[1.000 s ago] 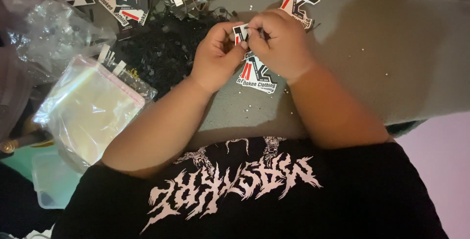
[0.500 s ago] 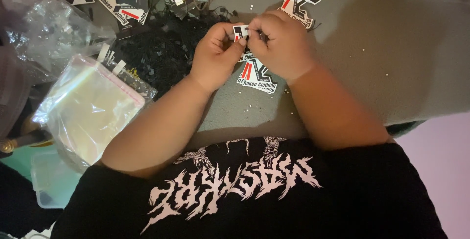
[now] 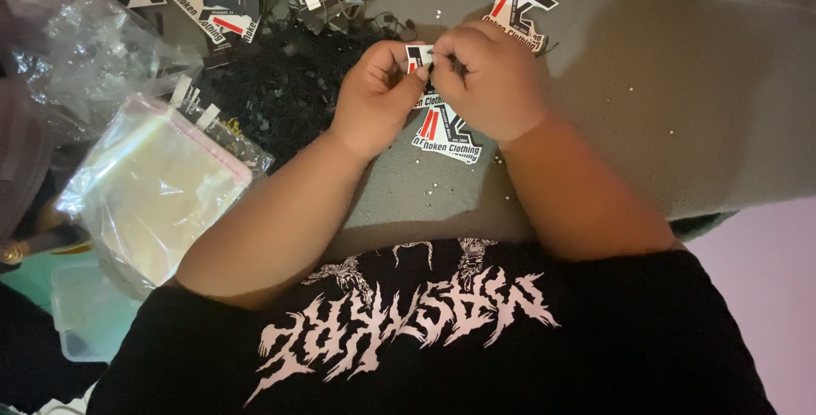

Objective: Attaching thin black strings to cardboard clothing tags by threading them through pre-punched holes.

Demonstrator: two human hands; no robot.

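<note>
Above the grey bench [image 3: 680, 126], left hand [image 3: 374, 96] and right hand [image 3: 493, 79] together pinch a small black, white and red die-cut card tag [image 3: 416, 56].

A: Left edge noted: a stack of clear plastic bags [image 3: 153, 190] with a pink seal strip, crumpled clear film [image 3: 81, 62] above it.

B: Confirmed. A heap of black cords [image 3: 285, 84] is seen just right of the bags, on the grey counter [image 3: 680, 126].

A: A red, black and white die-cut tag [image 3: 520, 3] is logged at the top, more tags [image 3: 217, 7] upper left.

B: Small pale beads [image 3: 629, 92] are scattered at right.
</note>
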